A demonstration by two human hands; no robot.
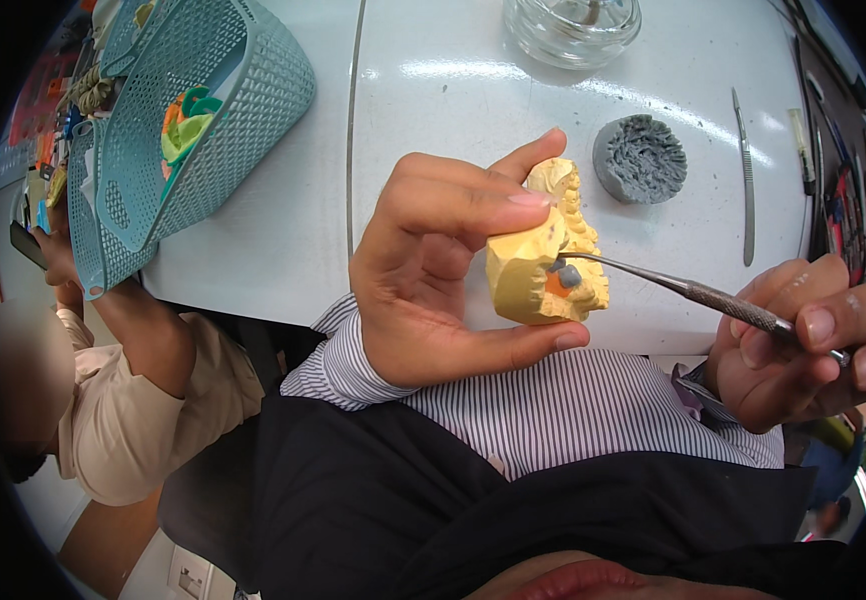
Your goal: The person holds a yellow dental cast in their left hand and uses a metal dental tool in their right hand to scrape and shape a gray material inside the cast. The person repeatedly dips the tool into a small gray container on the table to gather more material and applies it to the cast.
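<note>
My left hand [423, 270] grips a yellow plaster dental model [518, 275], thumb below and fingers over its top. A grey wax tooth shape [570, 276] sits in the model's row of teeth, with an orange patch beside it. My right hand [803, 340] is closed around the knurled handle of a metal wax carver [718, 300]. The carver's thin bent tip reaches the model close to the grey wax. Beyond the model, a round grey block of wax [641, 160] with a rough, scraped top rests on the white table.
A metal scalpel handle [747, 185] lies on the white table [423, 110] at the right. At the far edge stands a glass jar [573, 30]. A teal plastic basket [253, 130] holds colourful items at the left, near another person [143, 420]. More tools line the right edge.
</note>
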